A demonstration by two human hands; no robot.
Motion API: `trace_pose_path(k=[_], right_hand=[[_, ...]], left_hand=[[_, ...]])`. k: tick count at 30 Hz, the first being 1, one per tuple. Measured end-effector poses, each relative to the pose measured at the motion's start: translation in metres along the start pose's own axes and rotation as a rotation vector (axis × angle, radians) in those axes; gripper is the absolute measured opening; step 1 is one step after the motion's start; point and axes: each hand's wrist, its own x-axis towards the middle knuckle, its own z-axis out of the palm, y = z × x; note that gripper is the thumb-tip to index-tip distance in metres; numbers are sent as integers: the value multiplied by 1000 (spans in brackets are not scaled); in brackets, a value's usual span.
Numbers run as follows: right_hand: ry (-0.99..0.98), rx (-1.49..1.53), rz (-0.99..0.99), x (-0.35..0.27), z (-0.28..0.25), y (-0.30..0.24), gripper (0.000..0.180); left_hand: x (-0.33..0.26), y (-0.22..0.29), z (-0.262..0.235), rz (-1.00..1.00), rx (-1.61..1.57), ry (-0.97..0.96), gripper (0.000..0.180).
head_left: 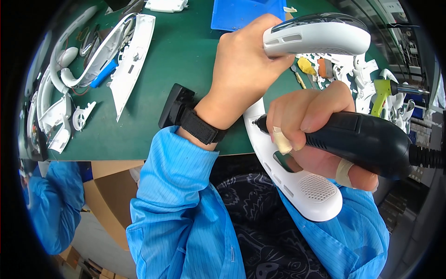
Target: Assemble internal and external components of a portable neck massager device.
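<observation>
A white curved neck-worn device [304, 197], perhaps a neck fan, has perforated grilles and side slots. Around its far part closes my left hand [246, 65], which hides a stretch of the curve. One end with a glossy dark cover juts out to the right of that hand; the other end hangs past the table's near edge, toward my body. My right hand [316, 114] grips a black corded electric screwdriver [362, 137], held nearly level. Its tip meets the device at a small hole just below my left wrist. Tape wraps two fingers of the right hand.
White housing parts [132, 60] and a blue-handled tool [104, 73] lie at the left on the green table [181, 46]. A blue bin [246, 11] stands at the back. Small white parts and a lime-green tool [381, 95] lie right. Below left is a cardboard box [104, 200]; another person's blue sleeve [55, 204] shows beyond.
</observation>
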Motion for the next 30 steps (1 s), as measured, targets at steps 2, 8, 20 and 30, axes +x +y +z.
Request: trace_pose_path(k=[2,8,20,30], right_hand=[[-1,40,-21,0,-1,4,84],[29,79,-41,1,-2,-1,83],[-59,53,-154,16,-21,-36,86],[113,-35,-362,47,-67,-74,99]], left_hand=[[0,0,0,15,-17,8,32],[0,0,-4,-25,33,-76,42],[4,7,-1,-28,-32,-46,22],[0,11,-6,24,-85,-265,38]])
